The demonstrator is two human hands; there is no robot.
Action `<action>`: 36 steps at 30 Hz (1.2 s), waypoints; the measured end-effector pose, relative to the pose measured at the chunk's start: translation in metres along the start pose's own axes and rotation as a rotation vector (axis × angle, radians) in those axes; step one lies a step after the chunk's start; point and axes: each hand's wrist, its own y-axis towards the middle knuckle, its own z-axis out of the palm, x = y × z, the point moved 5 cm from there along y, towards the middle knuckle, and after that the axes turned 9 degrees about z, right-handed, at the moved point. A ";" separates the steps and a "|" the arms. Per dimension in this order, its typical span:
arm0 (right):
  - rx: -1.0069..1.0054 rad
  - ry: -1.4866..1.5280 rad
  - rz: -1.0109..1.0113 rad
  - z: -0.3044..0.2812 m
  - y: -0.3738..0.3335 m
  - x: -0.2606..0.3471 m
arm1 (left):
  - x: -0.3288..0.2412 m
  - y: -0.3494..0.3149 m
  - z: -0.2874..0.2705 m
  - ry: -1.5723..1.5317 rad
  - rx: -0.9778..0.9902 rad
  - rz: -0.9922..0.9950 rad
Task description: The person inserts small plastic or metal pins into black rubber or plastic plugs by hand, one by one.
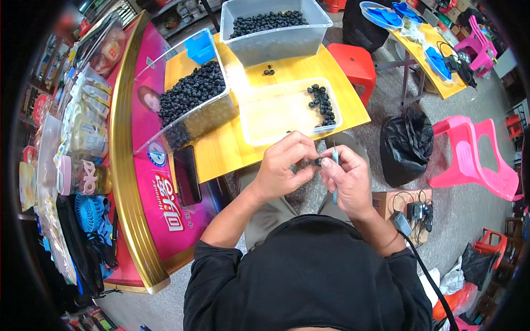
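Above my lap, just off the table's near edge, my two hands are close together. My left hand [286, 166] is closed in a pinch at a small round black piece [318, 161], which lies between the fingertips of both hands. My right hand [350, 179] is closed around a slim tool with a light blue handle [335, 156] and a thin tip that points up. The right thumb and fingers also touch the black piece. Beyond the hands stands a shallow clear tray [265, 117] with several black pieces [323, 105] along its right side.
On the yellow table [215, 160] stand a clear bin [212, 118] heaped with black pieces and a deeper tub [276, 47] of them. A blue scoop-like container [200, 48] sits in the bin. A dark flat phone-like device [187, 175] lies left. Right are a red stool [353, 66] and black bag [406, 146].
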 end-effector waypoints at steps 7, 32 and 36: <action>-0.016 -0.089 -0.044 0.000 -0.007 0.003 | -0.014 -0.010 0.007 0.036 -0.054 -0.003; 0.012 -0.690 -0.430 0.012 -0.030 0.021 | -0.018 -0.025 0.003 -0.027 -0.220 -0.083; 0.011 -0.763 -0.526 0.018 -0.033 0.026 | -0.026 -0.024 0.000 0.043 -0.219 -0.061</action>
